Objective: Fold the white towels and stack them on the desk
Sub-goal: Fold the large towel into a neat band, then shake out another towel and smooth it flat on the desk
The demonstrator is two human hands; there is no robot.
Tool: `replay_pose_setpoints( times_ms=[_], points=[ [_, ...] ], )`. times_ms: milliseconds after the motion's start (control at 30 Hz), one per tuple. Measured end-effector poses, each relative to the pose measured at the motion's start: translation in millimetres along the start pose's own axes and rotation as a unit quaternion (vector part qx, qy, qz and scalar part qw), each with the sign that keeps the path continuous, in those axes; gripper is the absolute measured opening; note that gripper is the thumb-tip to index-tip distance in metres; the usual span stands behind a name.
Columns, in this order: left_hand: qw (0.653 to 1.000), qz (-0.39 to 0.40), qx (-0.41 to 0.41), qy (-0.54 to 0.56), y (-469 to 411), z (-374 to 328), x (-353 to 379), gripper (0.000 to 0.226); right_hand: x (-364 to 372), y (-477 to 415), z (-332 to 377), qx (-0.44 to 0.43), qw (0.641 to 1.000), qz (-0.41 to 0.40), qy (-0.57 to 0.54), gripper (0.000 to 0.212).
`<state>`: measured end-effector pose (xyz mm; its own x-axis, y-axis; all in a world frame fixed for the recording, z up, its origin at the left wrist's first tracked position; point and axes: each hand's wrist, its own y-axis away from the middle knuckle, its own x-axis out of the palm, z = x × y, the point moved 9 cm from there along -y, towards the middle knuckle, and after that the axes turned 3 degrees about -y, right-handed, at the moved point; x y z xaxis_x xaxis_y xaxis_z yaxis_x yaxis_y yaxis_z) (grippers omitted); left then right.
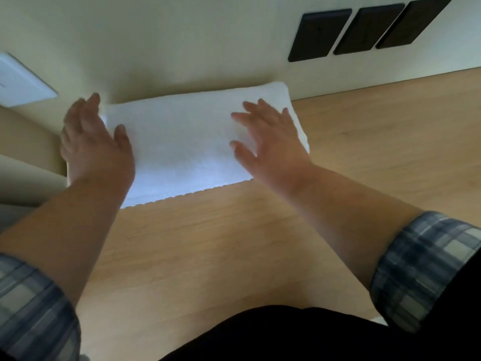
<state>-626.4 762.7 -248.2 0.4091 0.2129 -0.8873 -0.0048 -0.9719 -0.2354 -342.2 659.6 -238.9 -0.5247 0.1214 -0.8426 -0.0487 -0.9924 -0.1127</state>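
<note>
Lying on wooden desk (364, 152) against cream wall (182, 48), folded white towel (182, 142)

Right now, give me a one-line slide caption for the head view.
Left hand and right hand, fingers spread, over a folded white towel on the wooden desk.

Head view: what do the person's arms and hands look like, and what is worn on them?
The left hand and right hand are bare, no glove or watch showing. The left sleeve and right sleeve belong to a plaid shirt in blue and grey checks, pushed up near the elbows; the forearms are uncovered.
</note>
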Motion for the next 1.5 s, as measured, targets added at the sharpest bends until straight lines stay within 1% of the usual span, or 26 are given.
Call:
replay_pose_setpoints(
  times_ms=[33,67,100,133,167,200,267,367,467,500,567,667,767,867,1000,1067,1200,1300,1400,1500],
  points=[
    [0.994,-0.008,0.112,-0.015,8,-29,-4,0.056,22,6,7,-0.026,0.995,0.071,0.07,0.072],
    [0.977,0.016,0.211,-0.02,21,-56,0,0.056,38,10,5,-0.029,0.985,0.122,0.122,0.083],
    [0.958,0.073,0.274,-0.027,37,-75,12,0.06,48,13,-1,-0.025,0.976,0.152,0.151,0.092],
    [0.942,0.147,0.296,-0.049,51,-85,29,0.067,55,15,-7,-0.024,0.972,0.164,0.166,0.1],
    [0.928,0.213,0.293,-0.089,63,-85,47,0.074,58,15,-11,-0.027,0.971,0.165,0.174,0.106],
    [0.917,0.248,0.279,-0.14,71,-80,61,0.081,59,14,-14,-0.031,0.97,0.16,0.18,0.108],
    [0.911,0.258,0.251,-0.201,76,-68,74,0.084,57,11,-27,-0.01,0.968,0.158,0.195,0.11],
    [0.909,0.266,0.223,-0.23,70,-63,78,0.085,49,8,-45,0.045,0.96,0.181,0.209,0.113],
    [0.885,0.316,0.196,-0.28,70,-70,80,0.093,39,8,-41,0.075,0.954,0.229,0.181,0.11],
    [0.882,0.329,0.183,-0.283,70,-76,77,0.095,32,7,-39,0.091,0.954,0.236,0.164,0.107],
    [0.887,0.332,0.172,-0.271,68,-95,66,0.093,10,8,-36,0.125,0.958,0.221,0.135,0.101],
    [0.884,0.308,0.23,-0.265,73,-144,47,0.083,-41,26,-48,0.172,0.962,0.167,0.13,0.093],
    [0.883,0.317,0.26,-0.229,89,-201,31,0.078,-90,66,-74,0.227,0.952,0.165,0.12,0.091],
    [0.884,0.322,0.284,-0.187,115,-265,17,0.076,-148,107,-104,0.281,0.934,0.172,0.141,0.091],
    [0.872,0.303,0.357,-0.145,162,-359,-1,0.074,-240,166,-128,0.297,0.933,0.099,0.179,0.089],
    [0.861,0.294,0.39,-0.14,195,-401,-10,0.074,-278,209,-139,0.303,0.931,0.075,0.189,0.088],
    [0.851,0.281,0.426,-0.123,274,-478,-29,0.077,-345,309,-161,0.344,0.913,0.064,0.208,0.087],
    [0.848,0.289,0.439,-0.073,343,-527,-46,0.075,-395,387,-166,0.369,0.908,0.013,0.2,0.086],
    [0.837,0.3,0.455,-0.047,412,-567,-53,0.075,-424,472,-175,0.392,0.904,-0.026,0.17,0.084],
    [0.837,0.3,0.457,-0.029,468,-600,-53,0.072,-441,549,-188,0.418,0.896,-0.047,0.144,0.084]
  ],
)
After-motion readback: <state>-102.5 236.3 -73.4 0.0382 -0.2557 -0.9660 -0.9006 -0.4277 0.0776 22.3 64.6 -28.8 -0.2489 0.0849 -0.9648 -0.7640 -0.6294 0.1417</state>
